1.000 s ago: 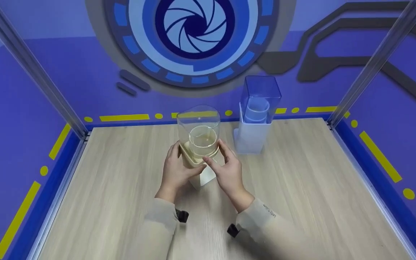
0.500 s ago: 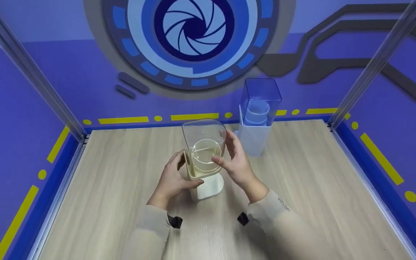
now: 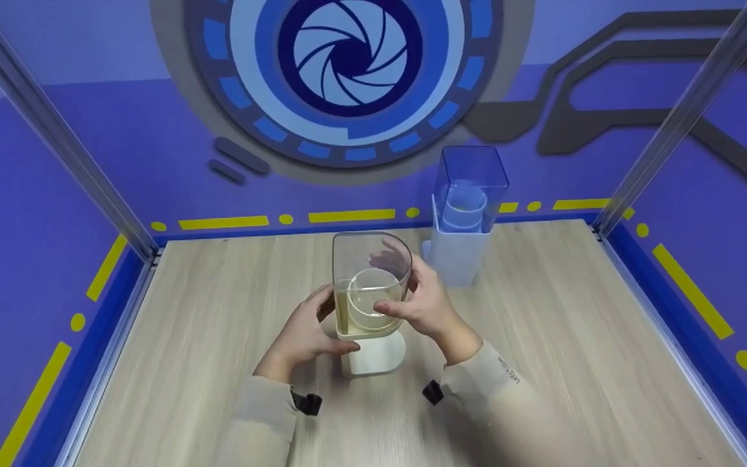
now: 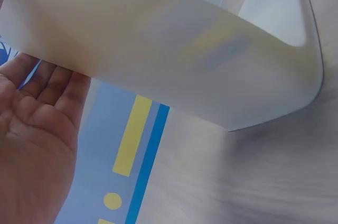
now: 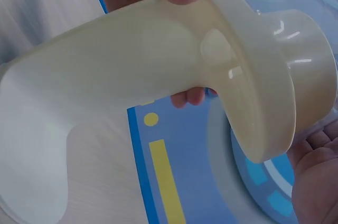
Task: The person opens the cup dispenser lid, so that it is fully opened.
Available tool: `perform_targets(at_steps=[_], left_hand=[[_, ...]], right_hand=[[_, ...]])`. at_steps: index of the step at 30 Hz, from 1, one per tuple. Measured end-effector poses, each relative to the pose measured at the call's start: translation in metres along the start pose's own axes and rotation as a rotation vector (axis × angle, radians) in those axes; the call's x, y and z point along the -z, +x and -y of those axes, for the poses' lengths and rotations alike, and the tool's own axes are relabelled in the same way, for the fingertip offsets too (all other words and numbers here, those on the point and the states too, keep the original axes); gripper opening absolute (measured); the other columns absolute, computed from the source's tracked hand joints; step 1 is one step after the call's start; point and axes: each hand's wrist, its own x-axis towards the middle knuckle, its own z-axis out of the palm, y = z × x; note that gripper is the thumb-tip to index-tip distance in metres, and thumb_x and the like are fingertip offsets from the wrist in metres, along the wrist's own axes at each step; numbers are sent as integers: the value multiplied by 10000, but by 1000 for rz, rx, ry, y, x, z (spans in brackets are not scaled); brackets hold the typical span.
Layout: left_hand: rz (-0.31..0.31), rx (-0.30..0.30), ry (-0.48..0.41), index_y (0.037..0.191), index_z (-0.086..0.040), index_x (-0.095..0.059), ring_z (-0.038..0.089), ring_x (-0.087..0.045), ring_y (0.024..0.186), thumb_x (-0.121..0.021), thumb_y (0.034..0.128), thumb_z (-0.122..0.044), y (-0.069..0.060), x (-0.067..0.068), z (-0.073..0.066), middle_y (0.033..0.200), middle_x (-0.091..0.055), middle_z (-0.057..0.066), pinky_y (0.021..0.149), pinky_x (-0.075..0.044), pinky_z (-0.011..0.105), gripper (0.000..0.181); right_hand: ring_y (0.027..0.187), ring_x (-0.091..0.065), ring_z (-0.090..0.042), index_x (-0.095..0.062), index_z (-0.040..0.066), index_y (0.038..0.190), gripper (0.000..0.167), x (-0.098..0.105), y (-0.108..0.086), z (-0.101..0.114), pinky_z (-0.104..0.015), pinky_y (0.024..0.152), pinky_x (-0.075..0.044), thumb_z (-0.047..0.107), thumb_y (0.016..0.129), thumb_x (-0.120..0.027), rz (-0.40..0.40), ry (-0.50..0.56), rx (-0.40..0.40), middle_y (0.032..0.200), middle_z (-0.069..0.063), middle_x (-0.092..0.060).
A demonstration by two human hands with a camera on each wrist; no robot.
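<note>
A cream dispenser (image 3: 377, 357) with a short round collar on top stands in front of me, a clear square-sided cover (image 3: 354, 256) over its upper part. My left hand (image 3: 299, 334) grips the dispenser's body just below the cover, thumb in front; its palm (image 4: 37, 150) shows beside the body in the left wrist view. Around the cover's right side curls my right hand (image 3: 428, 305), thumb in front and fingers seen through the clear wall behind. In the right wrist view the ring-shaped top (image 5: 256, 97) and collar (image 5: 303, 71) show. Whether the base touches the table cannot be told.
A second, blue-tinted dispenser (image 3: 458, 259) with a see-through cover stands at the back right, close beyond my right hand. The wood-grain table (image 3: 218, 363) is bounded by patterned walls and metal corner posts (image 3: 78, 130).
The dispenser has come nearer to me and turned, its base now showing toward the right. My right hand has moved from its rim up onto the clear cover's side.
</note>
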Motion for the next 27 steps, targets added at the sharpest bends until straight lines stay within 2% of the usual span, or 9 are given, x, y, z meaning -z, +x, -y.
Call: perform_targets(at_steps=[3, 6, 10, 14, 21, 24, 27], left_hand=[[-5, 2, -9, 1686, -177, -518, 410, -484, 1642, -1110, 687, -208, -4, -1, 2, 1691, -560, 81, 1390, -353, 595, 1162], [-15, 7, -4, 1675, -211, -537, 381, -492, 1642, -1110, 686, -199, -5, -2, 2, 1683, -567, 53, 1388, -370, 541, 1143], [-11, -2, 0, 1653, -231, -563, 326, -513, 1632, -1113, 679, -191, -3, -1, 2, 1659, -590, 28, 1382, -390, 464, 1119], [-11, -8, -12, 1650, -228, -567, 318, -520, 1623, -1117, 669, -186, -3, -1, 3, 1653, -593, 26, 1381, -392, 453, 1125], [-9, 3, -44, 1656, -198, -555, 325, -508, 1631, -1104, 682, -159, -5, -3, 6, 1658, -585, 56, 1386, -374, 414, 1119], [-20, -11, -60, 1657, -188, -552, 327, -516, 1619, -1094, 681, -120, -4, -4, 8, 1652, -589, 67, 1385, -376, 393, 1118], [-34, -22, -83, 1649, -189, -562, 323, -530, 1602, -1102, 667, -126, -3, -7, 11, 1640, -596, 65, 1377, -384, 346, 1123]], right_hand=[[1338, -742, -189, -489, -80, 1623, 1259, -3, 0, -1, -251, 1171, -574, 653, 745, -1014, -21, -3, 11, 1439, -352, -709], [1289, -763, -165, -531, -85, 1587, 1239, -5, 0, -1, -244, 1140, -591, 685, 739, -1003, -46, -29, 21, 1390, -331, -746], [1254, -786, -195, -577, -64, 1554, 1202, -6, 0, -1, -242, 1106, -611, 710, 734, -992, -83, -60, 35, 1352, -300, -780], [1260, -784, -215, -579, -63, 1541, 1185, -8, 0, -3, -237, 1108, -607, 713, 742, -984, -95, -73, 38, 1347, -313, -777], [1370, -659, -216, -375, -116, 1568, 1264, -13, -1, -11, -276, 1205, -521, 688, 791, -966, -22, 71, 9, 1480, -414, -600], [1395, -656, -211, -327, -125, 1573, 1268, -15, -1, -13, -295, 1214, -525, 683, 819, -947, -7, 108, 30, 1514, -396, -598], [1376, -688, -186, -324, -131, 1572, 1255, -17, -2, -14, -307, 1198, -557, 669, 832, -946, -15, 140, 57, 1503, -322, -653]])
